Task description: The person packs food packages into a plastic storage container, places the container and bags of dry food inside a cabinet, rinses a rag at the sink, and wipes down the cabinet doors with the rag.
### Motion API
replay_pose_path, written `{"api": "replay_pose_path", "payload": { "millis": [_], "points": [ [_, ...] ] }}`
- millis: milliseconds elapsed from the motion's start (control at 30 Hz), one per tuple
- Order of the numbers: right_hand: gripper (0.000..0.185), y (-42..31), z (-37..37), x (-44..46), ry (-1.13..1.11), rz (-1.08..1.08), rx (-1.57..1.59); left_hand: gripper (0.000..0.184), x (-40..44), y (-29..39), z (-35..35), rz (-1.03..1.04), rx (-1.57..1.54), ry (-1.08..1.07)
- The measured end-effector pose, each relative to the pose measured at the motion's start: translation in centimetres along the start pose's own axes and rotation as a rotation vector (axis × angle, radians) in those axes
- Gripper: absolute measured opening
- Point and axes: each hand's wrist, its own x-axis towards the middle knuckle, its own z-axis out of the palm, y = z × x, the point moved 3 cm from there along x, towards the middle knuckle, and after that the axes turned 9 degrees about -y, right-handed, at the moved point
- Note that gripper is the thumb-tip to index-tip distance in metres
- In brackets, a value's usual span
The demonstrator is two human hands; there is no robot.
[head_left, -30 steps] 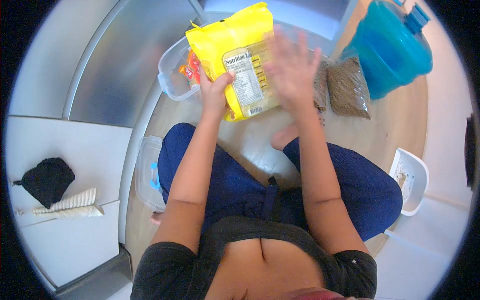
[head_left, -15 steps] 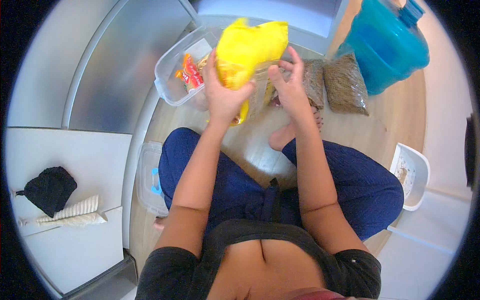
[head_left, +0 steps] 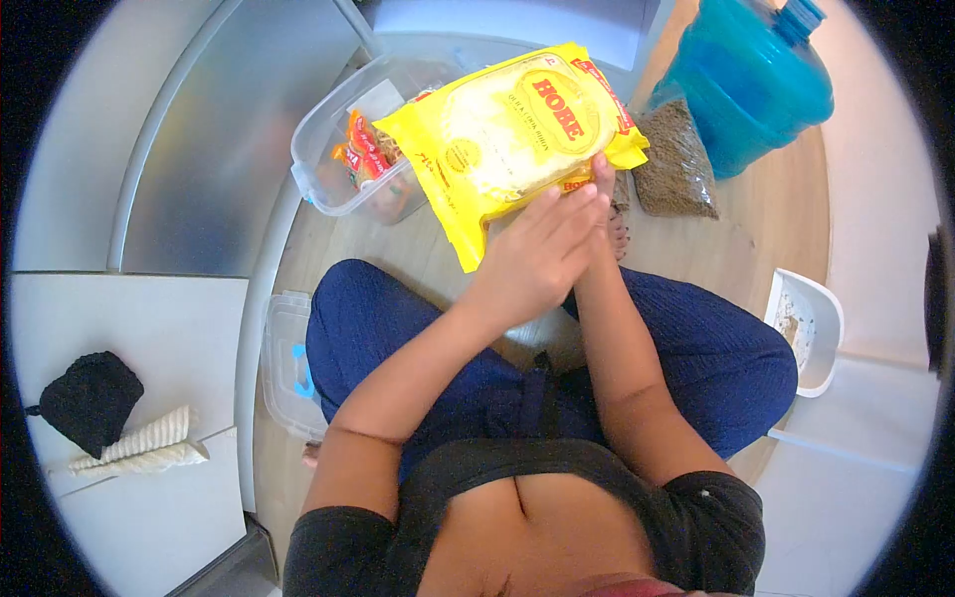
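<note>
A yellow plastic pack of bihon noodles marked HOBE is tilted over the floor in front of me, its printed face up. My right hand grips its lower right edge, with most of the fingers hidden behind the pack and my other hand. My left hand lies across the right one, its fingers stretched out along the pack's lower edge. Behind the pack stands a clear plastic bin holding orange-red packets.
A clear bag of brown pellets lies right of the pack, beside a blue water jug. A white dustpan-like tray is at far right. At left are a clear lid, a black cloth and a cream cloth.
The noodle pack has turned from a steep tilt to lie broadside, printed face toward me. My left hand has moved right, from the pack's left side to beside my right hand.
</note>
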Motion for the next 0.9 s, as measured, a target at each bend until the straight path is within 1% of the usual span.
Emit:
{"api": "replay_pose_path", "payload": {
  "millis": [33, 100, 167, 233, 267, 333, 367, 400, 467, 500, 567, 600, 667, 700, 767, 800, 867, 900],
  "points": [
    [0.068, -0.3, 0.3, 0.1, -0.043, -0.036, 0.01, 0.048, -0.4, 0.6, -1.1, -0.002, -0.005, 0.002],
    [0.067, -0.7, 0.5, 0.1, -0.066, -0.054, 0.01, 0.04, -1.7, 0.9, -4.4, -0.142, 0.004, 0.094],
    [0.067, -0.6, 0.7, 0.1, -0.094, -0.061, 0.015, 0.05, -3.2, -1.9, -6.8, -0.45, -0.16, 0.301],
    [0.068, -0.6, 1.1, 0.2, -0.141, -0.061, 0.093, 0.057, -4.4, -5.6, -5.6, -0.821, -0.567, 0.695],
    [0.068, -0.4, 1.2, 0.2, -0.143, -0.054, 0.095, 0.057, -4.8, -6.7, -5.3, -0.827, -0.563, 0.698],
    [0.068, 0.0, 1.1, 0.1, -0.102, -0.04, 0.114, 0.063, -6.0, -9.0, -2.5, -1.05, -1.649, 0.727],
    [0.068, 0.1, 1.0, 0.2, -0.104, -0.036, 0.112, 0.062, -6.5, -9.6, -0.9, -1.008, -1.996, 0.686],
    [0.068, 0.1, 1.0, 0.1, -0.116, -0.044, 0.083, 0.062, -6.4, -9.6, -0.3, -1.01, -2.001, 0.69],
    [0.068, -0.1, 0.9, 0.0, -0.126, -0.05, 0.046, 0.057, -5.2, -9.2, 0.7, -0.727, -2.24, 0.609],
    [0.069, -0.2, 1.1, 0.0, -0.151, -0.029, 0.033, 0.057, -5.0, -8.9, 0.7, -0.726, -2.246, 0.614],
    [0.07, -0.3, 1.6, 0.1, -0.18, -0.002, 0.014, 0.054, -4.9, -8.8, 0.1, -0.792, -2.015, 0.602],
    [0.071, -0.3, 1.6, 0.1, -0.178, 0.026, -0.004, 0.054, -5.1, -9.0, 0.2, -0.791, -2.018, 0.608],
    [0.073, -0.3, 1.6, 0.1, -0.169, 0.058, -0.025, 0.063, -5.7, -9.4, 0.6, -0.814, -2.011, 0.609],
    [0.075, -0.2, 1.5, 0.3, -0.175, 0.063, -0.068, 0.063, -6.0, -9.7, 0.9, -0.816, -2.019, 0.611],
    [0.077, -1.2, 0.7, 0.4, -0.176, 0.069, -0.111, 0.053, -5.9, -9.9, 1.6, -0.767, -2.06, 0.709],
    [0.076, -1.7, 0.5, 0.7, -0.178, 0.041, -0.14, 0.053, -5.8, -10.0, 1.4, -0.766, -2.063, 0.714],
    [0.075, -2.5, 0.1, 1.2, -0.185, 0.022, -0.171, 0.054, -5.9, -10.2, 0.8, -0.761, -1.964, 0.738],
    [0.07, -3.0, -0.6, 1.4, -0.053, 0.006, -0.222, 0.054, -6.0, -10.3, 1.0, -0.763, -1.963, 0.747]
  ]
}}
